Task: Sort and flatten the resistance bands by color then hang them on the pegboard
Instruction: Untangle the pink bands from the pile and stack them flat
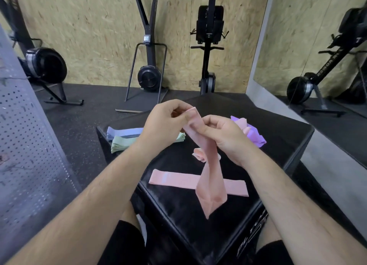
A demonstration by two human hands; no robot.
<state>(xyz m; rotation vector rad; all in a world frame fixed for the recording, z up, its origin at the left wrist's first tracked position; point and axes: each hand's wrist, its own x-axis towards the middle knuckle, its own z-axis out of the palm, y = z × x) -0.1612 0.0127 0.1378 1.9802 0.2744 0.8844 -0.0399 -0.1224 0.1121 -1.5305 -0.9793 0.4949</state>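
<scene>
A twisted pink band (pixel 209 177) hangs above the black box (pixel 282 137). My left hand (pixel 164 119) pinches its top end and my right hand (pixel 224 133) grips it just below. Under it a flattened pink band (pixel 174 179) lies across the box, and a crumpled pink band (pixel 199 154) sits behind that one. Flat blue bands (pixel 123 132) and green bands (pixel 121 144) are stacked at the box's far left. A heap of purple and pink bands (pixel 253 134) lies at the far right, partly behind my right hand. The grey pegboard (pixel 25 137) stands on the left.
Black rowing and ski machines (pixel 149 74) stand along the chipboard wall behind the box. A mirror (pixel 317 46) covers the right wall. Dark rubber flooring (pixel 83 125) lies between the pegboard and the box. My knees are under the box's near edge.
</scene>
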